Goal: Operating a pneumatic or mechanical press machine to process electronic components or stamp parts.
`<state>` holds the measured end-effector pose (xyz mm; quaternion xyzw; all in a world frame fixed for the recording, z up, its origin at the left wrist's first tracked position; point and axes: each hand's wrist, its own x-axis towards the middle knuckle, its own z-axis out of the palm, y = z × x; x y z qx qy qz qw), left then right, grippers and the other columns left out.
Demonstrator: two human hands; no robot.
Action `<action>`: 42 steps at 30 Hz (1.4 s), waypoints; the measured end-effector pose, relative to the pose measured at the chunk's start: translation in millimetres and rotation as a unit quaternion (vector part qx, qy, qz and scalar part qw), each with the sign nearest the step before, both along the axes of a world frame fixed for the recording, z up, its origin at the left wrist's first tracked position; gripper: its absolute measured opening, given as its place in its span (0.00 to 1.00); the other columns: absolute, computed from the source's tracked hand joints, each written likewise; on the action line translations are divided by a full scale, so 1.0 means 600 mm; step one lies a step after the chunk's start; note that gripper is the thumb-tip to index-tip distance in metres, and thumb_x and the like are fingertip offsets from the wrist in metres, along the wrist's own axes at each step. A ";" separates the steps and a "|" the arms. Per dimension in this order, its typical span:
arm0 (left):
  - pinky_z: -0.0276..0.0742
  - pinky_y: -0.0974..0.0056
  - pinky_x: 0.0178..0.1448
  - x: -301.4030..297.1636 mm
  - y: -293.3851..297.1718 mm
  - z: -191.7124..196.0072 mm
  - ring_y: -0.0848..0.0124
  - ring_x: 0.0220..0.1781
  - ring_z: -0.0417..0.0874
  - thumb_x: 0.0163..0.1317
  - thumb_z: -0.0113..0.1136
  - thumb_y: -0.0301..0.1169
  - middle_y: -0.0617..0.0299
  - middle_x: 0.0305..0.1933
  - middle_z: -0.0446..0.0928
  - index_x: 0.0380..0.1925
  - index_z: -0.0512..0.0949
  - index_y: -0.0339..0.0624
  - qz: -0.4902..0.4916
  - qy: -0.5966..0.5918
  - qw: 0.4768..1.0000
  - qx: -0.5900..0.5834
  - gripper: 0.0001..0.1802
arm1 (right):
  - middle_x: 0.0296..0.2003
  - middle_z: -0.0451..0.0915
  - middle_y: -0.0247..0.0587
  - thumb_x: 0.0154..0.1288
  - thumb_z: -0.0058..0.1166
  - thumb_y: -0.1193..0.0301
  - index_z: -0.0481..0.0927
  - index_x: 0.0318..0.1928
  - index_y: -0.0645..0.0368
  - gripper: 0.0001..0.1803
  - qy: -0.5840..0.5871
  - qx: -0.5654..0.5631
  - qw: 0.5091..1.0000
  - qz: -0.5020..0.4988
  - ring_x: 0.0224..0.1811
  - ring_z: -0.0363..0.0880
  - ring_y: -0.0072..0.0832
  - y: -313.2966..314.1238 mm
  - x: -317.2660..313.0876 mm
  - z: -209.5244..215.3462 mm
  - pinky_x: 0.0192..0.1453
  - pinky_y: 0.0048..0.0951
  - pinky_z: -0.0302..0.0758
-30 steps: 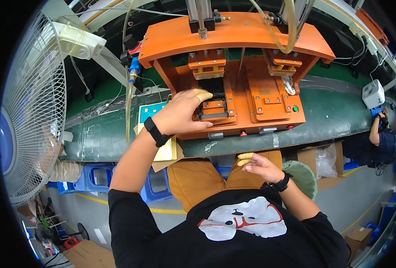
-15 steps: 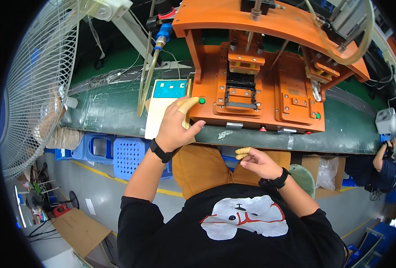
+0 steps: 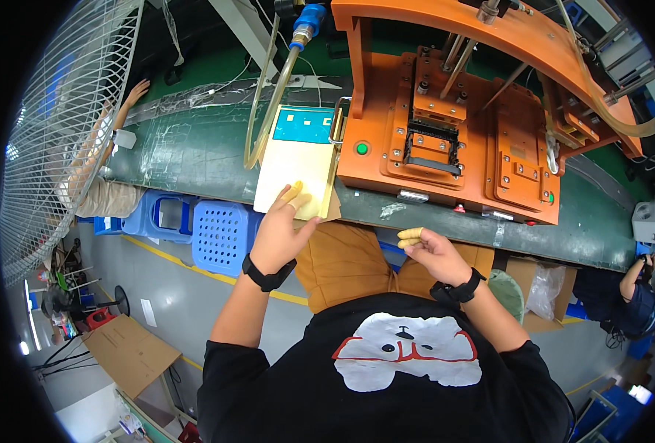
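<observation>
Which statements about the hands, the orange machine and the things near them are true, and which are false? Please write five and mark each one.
1. The left hand is at the near end of the pale yellow sheet. True.
2. The right hand presses a green button. False: it is apart from the orange machine, above the brown trousers.
3. The orange machine stands to the right of the pale yellow sheet. True.
4. The blue stool stands on top of the green bench. False: it is below bench level.
5. Both hands have yellow finger covers. True.
</observation>
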<state>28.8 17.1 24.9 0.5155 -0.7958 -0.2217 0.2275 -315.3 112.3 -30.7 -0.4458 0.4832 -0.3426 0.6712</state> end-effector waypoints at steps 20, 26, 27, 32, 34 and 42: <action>0.81 0.60 0.46 0.072 0.028 0.104 0.61 0.39 0.88 0.52 0.77 0.17 0.58 0.38 0.88 0.34 0.84 0.42 0.080 0.120 0.966 -0.215 0.13 | 0.51 0.85 0.37 0.81 0.57 0.68 0.77 0.65 0.63 0.19 -0.060 0.036 0.997 0.022 0.50 0.83 0.20 -0.024 0.027 0.027 0.58 0.25 0.79; 0.73 0.57 0.38 -0.046 0.143 0.072 0.62 0.37 0.85 0.43 0.80 0.21 0.65 0.40 0.86 0.37 0.84 0.49 -0.093 0.088 0.970 -0.204 0.20 | 0.63 0.81 0.45 0.84 0.52 0.60 0.70 0.72 0.60 0.25 -0.236 0.076 0.968 0.029 0.62 0.81 0.28 -0.043 0.108 0.042 0.66 0.31 0.78; 0.72 0.57 0.38 -0.067 0.158 0.064 0.62 0.37 0.85 0.43 0.80 0.22 0.65 0.40 0.85 0.37 0.84 0.49 -0.106 0.100 0.974 -0.172 0.19 | 0.62 0.82 0.43 0.83 0.54 0.61 0.70 0.72 0.60 0.26 -0.225 0.097 0.970 0.012 0.61 0.82 0.27 -0.056 0.123 0.039 0.65 0.31 0.79; 0.79 0.57 0.52 -0.112 0.188 0.050 0.57 0.48 0.86 0.49 0.81 0.30 0.63 0.48 0.86 0.43 0.86 0.46 -0.175 0.123 0.976 -0.048 0.20 | 0.50 0.88 0.38 0.75 0.60 0.74 0.83 0.60 0.64 0.16 -0.020 0.056 0.997 0.056 0.49 0.86 0.23 -0.077 0.143 0.037 0.57 0.29 0.82; 0.79 0.57 0.54 -0.105 0.182 0.060 0.56 0.50 0.86 0.52 0.82 0.32 0.63 0.51 0.86 0.46 0.86 0.45 -0.197 0.124 0.972 0.035 0.21 | 0.43 0.90 0.39 0.73 0.60 0.74 0.87 0.53 0.62 0.12 0.018 -0.017 0.999 0.038 0.45 0.87 0.22 -0.073 0.139 0.045 0.54 0.29 0.82; 0.83 0.54 0.64 -0.135 0.131 0.070 0.51 0.61 0.86 0.56 0.78 0.25 0.51 0.56 0.86 0.52 0.86 0.38 -0.038 0.155 0.984 -0.084 0.22 | 0.33 0.87 0.47 0.70 0.60 0.70 0.86 0.49 0.61 0.12 0.035 -0.122 0.984 0.128 0.32 0.87 0.32 -0.044 0.099 0.132 0.40 0.34 0.81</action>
